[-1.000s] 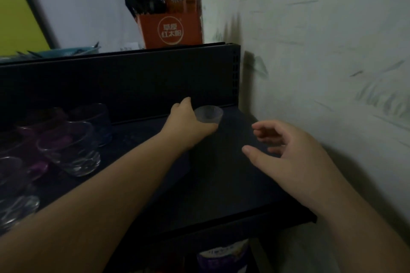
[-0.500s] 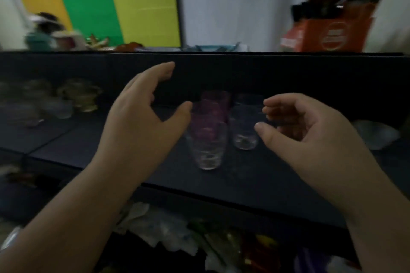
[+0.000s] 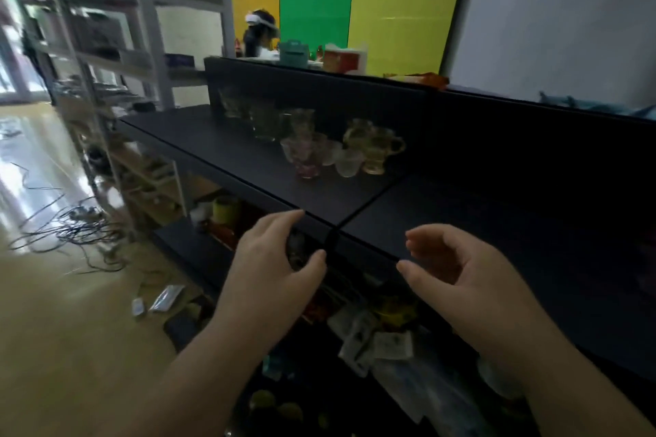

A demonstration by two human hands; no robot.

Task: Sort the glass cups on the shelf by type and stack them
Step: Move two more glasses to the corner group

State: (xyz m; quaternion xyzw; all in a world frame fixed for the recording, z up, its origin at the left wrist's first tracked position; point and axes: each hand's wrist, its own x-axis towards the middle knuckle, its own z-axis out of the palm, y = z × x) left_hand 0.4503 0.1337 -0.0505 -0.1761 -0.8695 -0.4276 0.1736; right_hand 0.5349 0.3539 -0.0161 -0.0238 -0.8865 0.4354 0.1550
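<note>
A dark shelf (image 3: 220, 138) runs across the head view. On it stands a cluster of small glass cups: clear tumblers (image 3: 264, 122) at the back, a pink-tinted cup (image 3: 308, 158), frosted small cups (image 3: 346, 161) and amber handled cups (image 3: 378, 149). My left hand (image 3: 273, 259) hovers in front of the shelf's front edge, fingers curved and apart, holding nothing. My right hand (image 3: 458, 270) hangs beside it, also curved and holding nothing. Both hands are well short of the cups.
Below the shelf lies a lower tier crowded with packets and jars (image 3: 372, 337). Cables (image 3: 71, 227) sprawl on the shiny floor at left. Metal racks (image 3: 106, 46) stand at far left. A person (image 3: 259, 32) sits behind the shelf near coloured panels (image 3: 355, 18).
The view has swung left along the shelf, from the purple and clear glasses to the amber and frosted cups. My left hand let go of a small cup; both hands dropped toward the shelf's front edge.
</note>
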